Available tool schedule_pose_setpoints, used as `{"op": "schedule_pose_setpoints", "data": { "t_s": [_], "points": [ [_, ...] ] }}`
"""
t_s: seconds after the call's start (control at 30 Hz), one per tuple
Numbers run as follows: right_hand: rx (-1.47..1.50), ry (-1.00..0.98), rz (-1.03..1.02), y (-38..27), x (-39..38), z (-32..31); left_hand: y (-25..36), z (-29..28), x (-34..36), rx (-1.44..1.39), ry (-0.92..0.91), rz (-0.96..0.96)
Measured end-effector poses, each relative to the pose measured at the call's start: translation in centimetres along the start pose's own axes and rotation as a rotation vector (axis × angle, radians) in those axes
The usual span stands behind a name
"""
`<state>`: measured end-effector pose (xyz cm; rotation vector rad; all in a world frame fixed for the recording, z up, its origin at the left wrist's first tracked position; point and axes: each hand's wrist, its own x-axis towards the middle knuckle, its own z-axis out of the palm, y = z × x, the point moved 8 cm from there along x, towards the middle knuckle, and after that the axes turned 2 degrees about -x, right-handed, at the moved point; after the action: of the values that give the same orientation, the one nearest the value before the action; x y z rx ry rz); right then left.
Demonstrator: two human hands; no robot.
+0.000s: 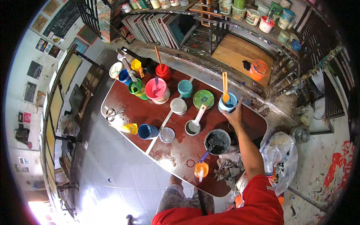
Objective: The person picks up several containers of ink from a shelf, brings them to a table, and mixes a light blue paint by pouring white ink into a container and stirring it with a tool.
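My right hand (233,111) grips a light blue paint pot (230,100) near the right side of the brown table (120,93). An orange-handled spatula (225,84) stands in it. Just left sits a green-topped container (203,98); below that, a grey pot (192,128) holds a pale-handled tool. Near my forearm are a bucket of dark grey paint (216,138) with a purple-handled tool, an orange container (201,170) and crumpled rags (227,168). My left hand is not in view.
Paint pots crowd the table's far left; scissors (111,114) and a dark blue pot (147,132) lie nearer. Shelves (195,11) hold cans and framed screens behind. An orange bucket (258,70) stands on cardboard. A plastic bag (279,157) is at right, racks (62,93) at left.
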<state>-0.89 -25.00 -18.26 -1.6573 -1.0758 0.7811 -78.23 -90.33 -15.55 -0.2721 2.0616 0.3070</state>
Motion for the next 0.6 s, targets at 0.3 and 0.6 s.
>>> {"op": "schedule_pose_setpoints", "data": {
  "t_s": [0.3,0.6],
  "points": [
    [-0.347,0.222,-0.219,-5.8,-4.2,-6.2,1.2,0.2,1.7,-0.100,-0.007,0.188],
    [-0.181,0.278,-0.449,-15.8,-16.9,-9.9,25.3,17.1,-7.9,0.112,-0.070,1.044]
  ]
}}
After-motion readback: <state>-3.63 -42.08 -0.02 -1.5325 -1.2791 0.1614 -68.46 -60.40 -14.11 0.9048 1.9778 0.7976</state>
